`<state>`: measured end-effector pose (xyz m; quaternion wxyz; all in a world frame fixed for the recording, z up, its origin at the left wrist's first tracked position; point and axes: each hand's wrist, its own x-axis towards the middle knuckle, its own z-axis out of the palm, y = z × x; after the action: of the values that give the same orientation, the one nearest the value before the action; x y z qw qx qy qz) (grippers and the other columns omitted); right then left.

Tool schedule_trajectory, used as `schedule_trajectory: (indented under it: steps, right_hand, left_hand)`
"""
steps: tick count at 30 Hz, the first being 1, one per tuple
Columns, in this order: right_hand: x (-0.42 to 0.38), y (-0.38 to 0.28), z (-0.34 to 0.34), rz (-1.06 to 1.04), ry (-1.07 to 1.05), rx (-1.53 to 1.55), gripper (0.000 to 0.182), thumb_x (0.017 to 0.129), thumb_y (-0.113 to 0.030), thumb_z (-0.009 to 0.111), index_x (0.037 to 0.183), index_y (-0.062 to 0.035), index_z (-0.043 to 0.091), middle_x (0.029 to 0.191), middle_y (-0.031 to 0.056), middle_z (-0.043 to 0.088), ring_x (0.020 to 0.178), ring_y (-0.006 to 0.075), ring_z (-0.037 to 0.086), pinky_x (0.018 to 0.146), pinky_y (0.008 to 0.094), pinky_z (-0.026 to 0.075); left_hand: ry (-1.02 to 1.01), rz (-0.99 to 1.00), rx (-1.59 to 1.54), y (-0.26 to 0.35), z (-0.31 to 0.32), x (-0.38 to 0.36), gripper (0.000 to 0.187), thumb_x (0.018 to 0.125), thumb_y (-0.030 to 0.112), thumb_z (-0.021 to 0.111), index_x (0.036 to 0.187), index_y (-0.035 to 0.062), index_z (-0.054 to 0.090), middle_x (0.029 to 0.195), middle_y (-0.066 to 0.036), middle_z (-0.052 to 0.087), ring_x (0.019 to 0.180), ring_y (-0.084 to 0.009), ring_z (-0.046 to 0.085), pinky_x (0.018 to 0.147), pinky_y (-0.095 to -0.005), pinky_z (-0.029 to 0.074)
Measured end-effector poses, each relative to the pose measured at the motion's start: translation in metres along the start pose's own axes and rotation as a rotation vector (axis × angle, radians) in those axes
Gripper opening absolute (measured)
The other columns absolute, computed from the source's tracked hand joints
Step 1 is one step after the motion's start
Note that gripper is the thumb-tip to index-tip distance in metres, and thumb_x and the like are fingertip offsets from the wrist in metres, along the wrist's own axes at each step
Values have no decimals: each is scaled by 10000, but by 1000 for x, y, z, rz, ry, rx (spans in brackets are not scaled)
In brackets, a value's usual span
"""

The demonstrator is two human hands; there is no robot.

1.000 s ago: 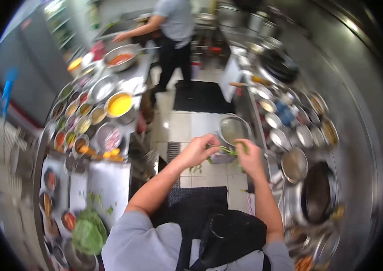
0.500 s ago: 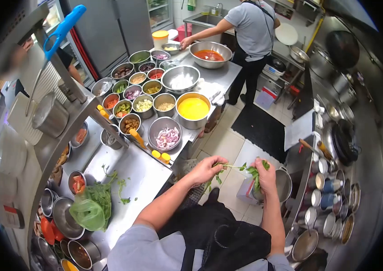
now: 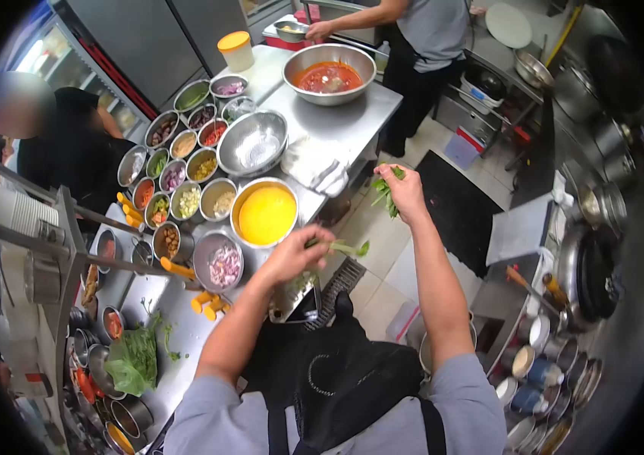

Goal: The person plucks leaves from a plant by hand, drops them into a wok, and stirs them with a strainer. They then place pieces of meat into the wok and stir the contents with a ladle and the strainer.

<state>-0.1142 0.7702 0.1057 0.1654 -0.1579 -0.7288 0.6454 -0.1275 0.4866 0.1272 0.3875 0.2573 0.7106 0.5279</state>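
Note:
My left hand [image 3: 303, 254] is closed round a green herb stem [image 3: 346, 248] that points right, its edges blurred by motion. It is just right of the bowl of sliced onion [image 3: 219, 262] and over a metal container [image 3: 292, 297]. My right hand [image 3: 402, 189], farther forward over the floor, is shut on a bunch of green leaves [image 3: 385, 196]. The hands are apart. A green plastic bag of herbs [image 3: 132, 360] lies on the left counter, with loose sprigs [image 3: 168, 334] beside it.
Bowls of cut vegetables and a pot of yellow liquid [image 3: 263, 213] crowd the steel table [image 3: 367, 114]. Beyond stand a bowl of red sauce [image 3: 329, 74] and a co-worker [image 3: 436, 38] holding a small bowl [image 3: 291, 31]. Another person [image 3: 72, 152] is at left. Pans line the right side.
My hands have moved apart, the right forward with the leaves, the left with the stem towards the table. The co-worker's small bowl is now lifted, and the colander's white contents are out of it.

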Motion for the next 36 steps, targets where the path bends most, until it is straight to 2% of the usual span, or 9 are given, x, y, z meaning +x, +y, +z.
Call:
schedule_trajectory:
  steps: [6, 10, 13, 17, 22, 28, 30, 33, 36]
  right_hand:
    - [153, 83, 28, 193, 144, 213, 293, 898, -274, 683, 837, 12, 665, 801, 49, 663, 737, 131, 574, 661, 319, 456]
    - [252, 99, 48, 337, 230, 135, 636, 846, -517, 721, 1013, 95, 683, 882, 139, 690, 763, 190, 624, 721, 371, 498]
    - [306, 102, 54, 398, 293, 134, 917, 799, -677, 665, 1203, 143, 592, 1065, 253, 689, 1033, 344, 651, 898, 393, 489]
    - [353, 106, 50, 330, 235, -104, 846, 787, -643, 651, 1132, 130, 645, 1149, 297, 657, 1150, 371, 617, 974, 419, 460]
    - [337, 87, 75, 214, 263, -220, 550, 855, -413, 571, 958, 113, 689, 969, 316, 682, 968, 436, 673, 872, 468, 508]
    - [274, 87, 125, 345, 351, -137, 589, 836, -448, 574, 963, 117, 680, 1010, 343, 662, 1048, 459, 635, 949, 485, 483]
    - [260, 106, 125, 255, 157, -113, 606, 862, -509, 594, 888, 87, 701, 954, 294, 693, 952, 421, 675, 854, 470, 505]
    - [188, 60, 90, 143, -189, -22, 604, 895, -593, 621, 730, -13, 649, 690, 47, 606, 662, 149, 553, 638, 331, 458]
    - [92, 17, 56, 93, -541, -131, 592, 905, -625, 598, 768, -51, 651, 694, 9, 575, 658, 104, 499, 620, 314, 435]
  left_hand:
    - [158, -158, -142, -24, 7, -14, 203, 967, 108, 608, 1152, 24, 611, 895, -17, 671, 653, -62, 594, 594, -220, 480]
    - [230, -242, -279, -16, 15, -28, 222, 970, 128, 622, 1172, 37, 604, 955, -15, 682, 659, -54, 552, 594, -217, 454]
    - [252, -304, -326, -15, 16, -35, 203, 963, 103, 625, 1149, 22, 613, 930, -8, 655, 703, -64, 542, 651, -217, 458]
    - [315, -341, -383, -13, 14, -47, 240, 969, 134, 633, 1181, 25, 607, 920, -7, 639, 712, -66, 537, 664, -225, 459]
    - [328, -351, -422, -17, 9, -47, 250, 964, 115, 634, 1194, 23, 602, 994, -30, 668, 718, -65, 531, 668, -224, 459]
    - [254, -248, -448, 5, 6, -27, 337, 956, 82, 625, 1285, 36, 570, 1046, -23, 675, 760, -70, 531, 696, -226, 466]
    - [225, -188, -414, 8, 5, -25, 394, 961, 67, 601, 1348, 48, 537, 1083, -10, 665, 804, -70, 529, 734, -225, 470]
    - [153, -195, -380, 17, 2, -21, 380, 968, 53, 570, 1347, 46, 537, 1094, -9, 651, 820, -70, 528, 748, -226, 467]
    - [2, -97, -218, -2, -13, -6, 350, 988, 69, 537, 1335, 25, 532, 1095, -26, 671, 803, -66, 542, 744, -224, 477]
